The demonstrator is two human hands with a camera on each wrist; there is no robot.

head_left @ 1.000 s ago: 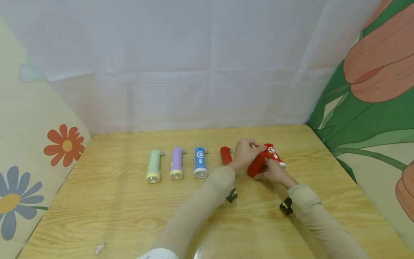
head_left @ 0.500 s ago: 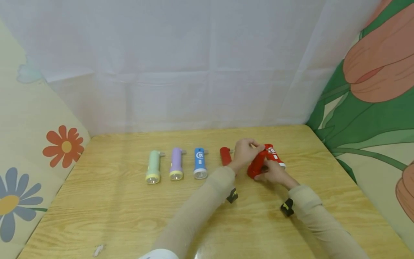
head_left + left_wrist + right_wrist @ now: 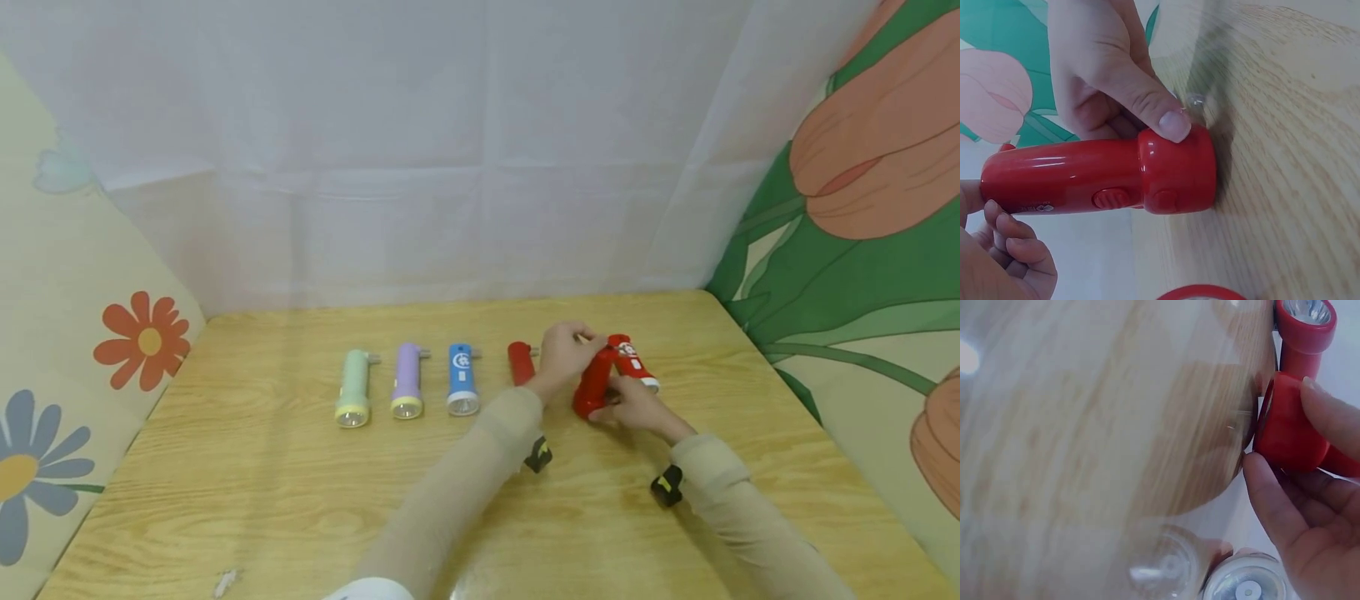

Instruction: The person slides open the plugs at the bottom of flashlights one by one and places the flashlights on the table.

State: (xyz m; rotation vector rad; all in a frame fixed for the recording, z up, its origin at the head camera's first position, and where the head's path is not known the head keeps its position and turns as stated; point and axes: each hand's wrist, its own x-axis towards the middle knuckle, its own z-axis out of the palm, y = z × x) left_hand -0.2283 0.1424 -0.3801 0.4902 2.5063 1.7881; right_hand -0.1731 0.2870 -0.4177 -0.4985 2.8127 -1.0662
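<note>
A red flashlight (image 3: 595, 385) stands upright on its lamp end, with the table close below. My left hand (image 3: 562, 354) pinches the tail end at the top, and a small red nub (image 3: 1007, 147) sticks out beside it. Lower down, my right hand (image 3: 637, 406) holds the wide head, its thumb (image 3: 1175, 125) on the rim in the left wrist view. A slide switch (image 3: 1111, 198) shows on the body; the lens faces down, hidden. Another red flashlight (image 3: 522, 362) lies left, partly behind my left arm. A red and white one (image 3: 633, 362) lies just behind my right hand.
Blue (image 3: 462, 379), purple (image 3: 408, 379) and green (image 3: 355, 387) flashlights lie in a row to the left, lamps towards me, metal prongs out at their tails. A small whitish scrap (image 3: 225, 582) is near the front left. A white cloth (image 3: 480, 167) hangs behind the wooden table (image 3: 337, 500).
The red flashlight has come slightly more upright between my hands, and my right hand has eased a little downward. Both hands keep their hold; the other flashlights stay put.
</note>
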